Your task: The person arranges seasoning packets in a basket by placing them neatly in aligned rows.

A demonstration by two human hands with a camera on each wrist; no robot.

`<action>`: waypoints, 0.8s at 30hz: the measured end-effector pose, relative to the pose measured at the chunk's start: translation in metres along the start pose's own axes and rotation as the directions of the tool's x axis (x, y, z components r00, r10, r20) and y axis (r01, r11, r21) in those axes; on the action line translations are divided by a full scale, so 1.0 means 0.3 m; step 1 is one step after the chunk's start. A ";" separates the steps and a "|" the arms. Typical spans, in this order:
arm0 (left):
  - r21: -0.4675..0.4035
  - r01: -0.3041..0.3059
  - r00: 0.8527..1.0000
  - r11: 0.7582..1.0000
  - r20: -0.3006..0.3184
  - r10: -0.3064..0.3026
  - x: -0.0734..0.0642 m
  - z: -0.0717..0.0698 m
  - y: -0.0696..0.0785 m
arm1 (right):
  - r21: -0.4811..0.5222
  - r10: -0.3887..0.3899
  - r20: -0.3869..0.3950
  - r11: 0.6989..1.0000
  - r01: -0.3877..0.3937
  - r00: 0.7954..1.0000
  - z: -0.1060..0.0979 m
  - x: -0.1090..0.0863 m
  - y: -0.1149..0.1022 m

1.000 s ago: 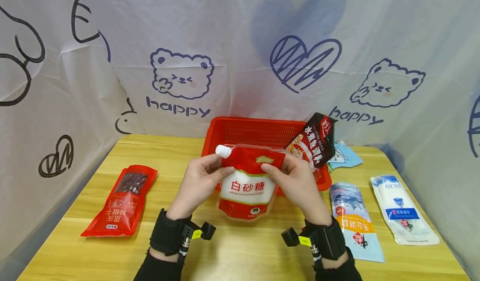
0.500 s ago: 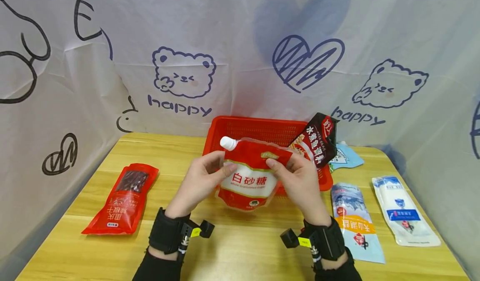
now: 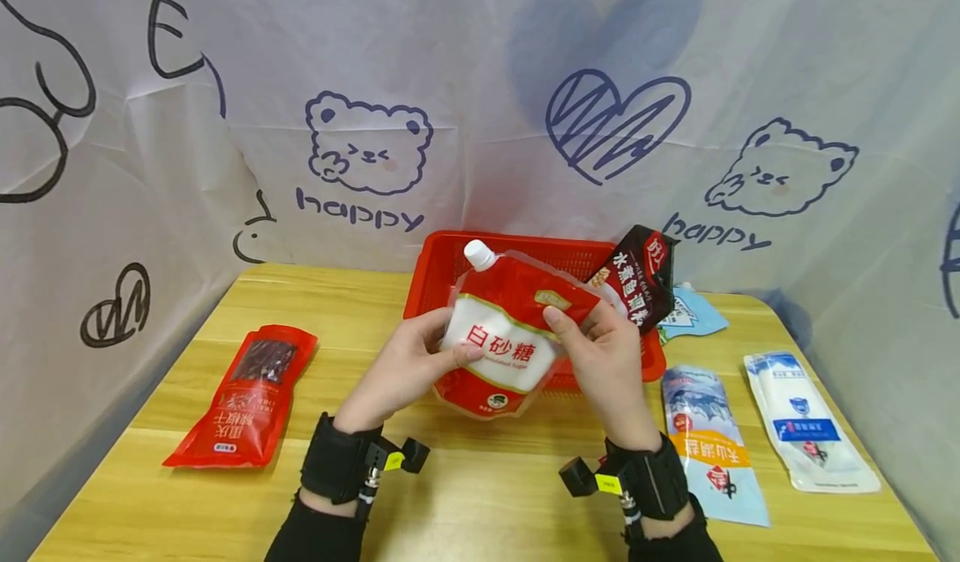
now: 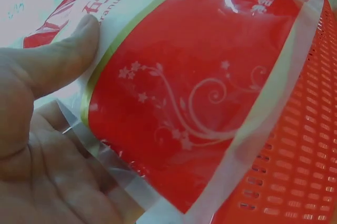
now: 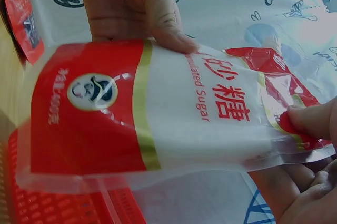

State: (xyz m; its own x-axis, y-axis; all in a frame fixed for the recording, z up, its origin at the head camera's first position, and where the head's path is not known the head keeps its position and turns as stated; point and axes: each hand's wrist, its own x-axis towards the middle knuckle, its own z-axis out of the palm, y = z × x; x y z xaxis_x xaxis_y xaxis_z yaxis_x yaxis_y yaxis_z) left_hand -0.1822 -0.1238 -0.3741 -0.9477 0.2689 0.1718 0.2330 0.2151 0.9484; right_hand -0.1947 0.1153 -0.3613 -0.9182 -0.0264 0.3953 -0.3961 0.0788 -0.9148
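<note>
A red and white pouch of granulated sugar (image 3: 498,345) with a white screw cap (image 3: 480,254) is held up in both hands, tilted, its cap at the upper left. My left hand (image 3: 405,366) pinches its left edge, thumb across the printed front and fingers behind. At the upper right edge my right hand (image 3: 600,362) pinches it in the same way, thumb near the gold label. In the left wrist view the red lower part of the sugar pouch (image 4: 179,87) fills most of the picture. Behind the pouch, partly hidden by it, stands a red plastic basket (image 3: 450,253).
A dark seasoning packet (image 3: 641,274) leans in the basket's right end, with a light blue packet (image 3: 693,312) behind. Right on the table lie a blue and orange salt bag (image 3: 712,445) and a white salt bag (image 3: 810,420). Left lies a red dried chilli bag (image 3: 247,399).
The sugar pouch has risen a little and tilted clockwise, its cap moving up and right. My left hand has slid lower along its left edge. Both hands still hold it.
</note>
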 end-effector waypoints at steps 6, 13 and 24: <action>0.003 -0.014 1.000 1.000 -0.017 0.014 0.001 0.009 0.005 | -0.023 0.102 0.047 0.995 -0.101 0.994 -0.030 0.003 -0.017; 0.085 0.013 1.000 0.996 -0.021 -0.012 -0.005 0.006 0.006 | -0.069 0.144 0.118 0.988 -0.136 0.983 -0.073 0.010 -0.049; 0.246 0.018 0.985 0.969 0.160 -0.059 -0.005 0.025 -0.001 | -0.361 0.206 0.317 0.929 -0.083 0.926 -0.120 0.007 -0.069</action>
State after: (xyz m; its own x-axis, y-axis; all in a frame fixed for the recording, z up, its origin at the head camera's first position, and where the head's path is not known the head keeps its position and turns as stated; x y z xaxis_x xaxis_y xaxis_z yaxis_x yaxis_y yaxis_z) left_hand -0.1791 -0.1173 -0.3765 -0.9129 0.4021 0.0705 0.2618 0.4440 0.8569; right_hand -0.1882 0.1495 -0.3386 -0.9340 -0.3238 0.1512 -0.2890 0.4354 -0.8526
